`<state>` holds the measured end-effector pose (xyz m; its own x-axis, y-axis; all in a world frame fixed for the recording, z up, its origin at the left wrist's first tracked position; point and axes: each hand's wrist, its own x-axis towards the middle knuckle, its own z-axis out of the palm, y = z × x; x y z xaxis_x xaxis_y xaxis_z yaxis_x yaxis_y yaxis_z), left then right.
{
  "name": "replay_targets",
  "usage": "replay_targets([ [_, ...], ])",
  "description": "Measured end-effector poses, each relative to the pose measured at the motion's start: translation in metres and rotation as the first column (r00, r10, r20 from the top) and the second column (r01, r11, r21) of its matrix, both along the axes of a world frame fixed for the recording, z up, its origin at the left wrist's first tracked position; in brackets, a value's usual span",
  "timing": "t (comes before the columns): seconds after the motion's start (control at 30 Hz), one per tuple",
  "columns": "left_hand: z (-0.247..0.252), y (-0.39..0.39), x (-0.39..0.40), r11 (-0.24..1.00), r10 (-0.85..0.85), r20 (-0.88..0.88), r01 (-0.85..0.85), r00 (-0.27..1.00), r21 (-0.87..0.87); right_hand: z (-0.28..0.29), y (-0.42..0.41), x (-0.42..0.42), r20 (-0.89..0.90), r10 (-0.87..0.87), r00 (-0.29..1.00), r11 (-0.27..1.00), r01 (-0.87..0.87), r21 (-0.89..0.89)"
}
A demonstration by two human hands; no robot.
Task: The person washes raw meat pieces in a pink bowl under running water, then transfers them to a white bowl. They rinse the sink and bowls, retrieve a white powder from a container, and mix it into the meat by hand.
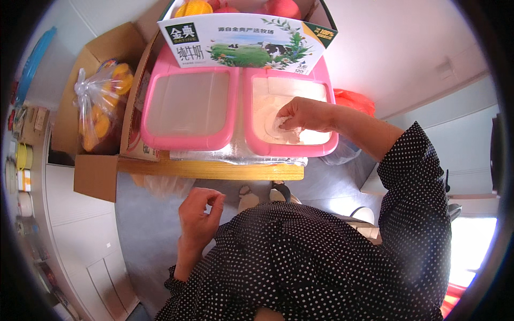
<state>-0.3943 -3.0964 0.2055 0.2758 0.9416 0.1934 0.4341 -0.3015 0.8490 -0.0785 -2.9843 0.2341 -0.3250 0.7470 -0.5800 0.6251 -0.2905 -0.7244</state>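
My right hand (pixel 303 115) reaches through the right opening of a pink-rimmed storage bin (pixel 291 150). Its fingers are bent together at a pale, curved thing (pixel 277 125), perhaps a scoop or bowl, half lost against white powder (pixel 263 100) that looks like flour. A clump of the powder shows just below the fingers. Over the left opening lies a closed translucent lid (pixel 188 106) in a pink frame. My left hand (pixel 199 214) hangs in front of the table edge, fingers curled and thumb near the index finger, with nothing visible in it.
A milk carton box (pixel 241 44) holding round fruit stands on the bin's back. Left of it, a cardboard box (pixel 96 172) contains a knotted clear bag (pixel 100 104) of yellow-orange items. A wooden table edge (pixel 241 170) runs below. Red plastic (pixel 355 105) lies at the right.
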Motion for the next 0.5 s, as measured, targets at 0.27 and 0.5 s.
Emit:
replay_targets([
  [0.27,-0.009,0.01,0.021,0.993,-0.118,0.006,0.119,0.993,-0.009,0.004,-0.018,0.01,-0.375,-0.534,0.758,0.844,0.507,-0.176],
  [0.5,-0.012,0.019,0.031,0.984,-0.177,-0.018,0.177,0.984,-0.019,0.009,-0.039,-0.008,-0.622,-0.736,0.267,0.556,0.763,-0.33],
])
